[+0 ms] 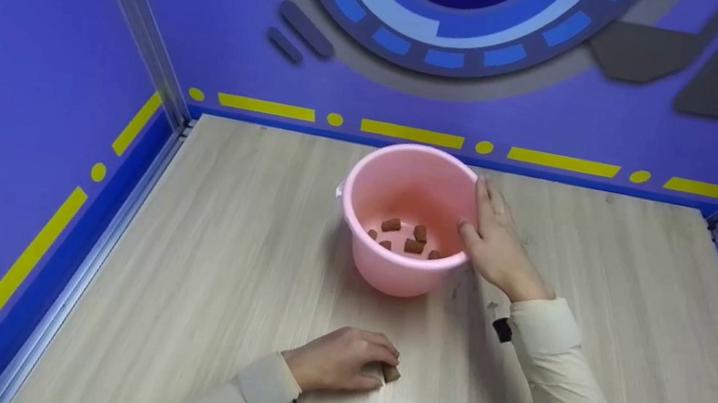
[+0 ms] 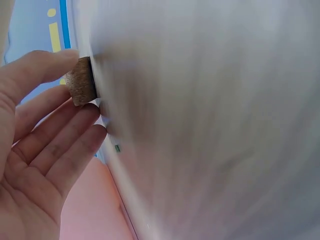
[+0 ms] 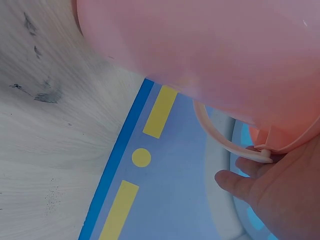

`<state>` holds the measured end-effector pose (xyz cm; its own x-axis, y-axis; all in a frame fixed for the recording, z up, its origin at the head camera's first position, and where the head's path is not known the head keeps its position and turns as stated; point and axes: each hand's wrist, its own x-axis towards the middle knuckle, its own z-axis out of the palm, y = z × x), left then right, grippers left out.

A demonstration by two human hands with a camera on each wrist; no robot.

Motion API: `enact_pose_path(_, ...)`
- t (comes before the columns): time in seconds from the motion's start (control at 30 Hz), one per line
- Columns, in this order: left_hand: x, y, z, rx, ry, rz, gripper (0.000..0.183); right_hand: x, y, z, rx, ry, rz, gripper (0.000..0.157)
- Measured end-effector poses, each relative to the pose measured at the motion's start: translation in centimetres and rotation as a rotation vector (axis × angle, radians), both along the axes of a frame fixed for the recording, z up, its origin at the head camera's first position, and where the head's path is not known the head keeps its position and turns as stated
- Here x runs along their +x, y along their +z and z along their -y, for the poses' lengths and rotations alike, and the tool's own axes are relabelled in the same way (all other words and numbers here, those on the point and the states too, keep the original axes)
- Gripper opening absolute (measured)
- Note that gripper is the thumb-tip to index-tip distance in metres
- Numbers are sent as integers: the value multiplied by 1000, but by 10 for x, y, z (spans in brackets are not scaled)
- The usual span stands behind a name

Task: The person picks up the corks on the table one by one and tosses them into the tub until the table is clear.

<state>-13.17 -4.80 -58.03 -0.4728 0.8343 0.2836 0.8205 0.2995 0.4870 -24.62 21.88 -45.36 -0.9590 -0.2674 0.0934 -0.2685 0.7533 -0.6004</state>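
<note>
A pink bucket stands upright toward the back of the table. Several brown cork pieces lie scattered on its floor. My right hand holds the bucket's right rim, thumb over the inner side and fingers along the outside. In the right wrist view, those fingers are beside the bucket's pale handle. In front of the bucket, my left hand pinches one cork between thumb and fingers, low at the tabletop. Its other fingers extend beneath the cork in the left wrist view.
The wood-grain table is bounded by a blue back wall and side walls with yellow marks. Metal posts stand at the back corners. Dark scuffs mark the tabletop near the bucket.
</note>
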Motion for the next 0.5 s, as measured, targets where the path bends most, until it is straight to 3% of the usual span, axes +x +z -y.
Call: enact_pose_path(0.5, 4, 0, -15, -21, 30, -73, 10, -1, -1, 0, 0, 1, -5, 77)
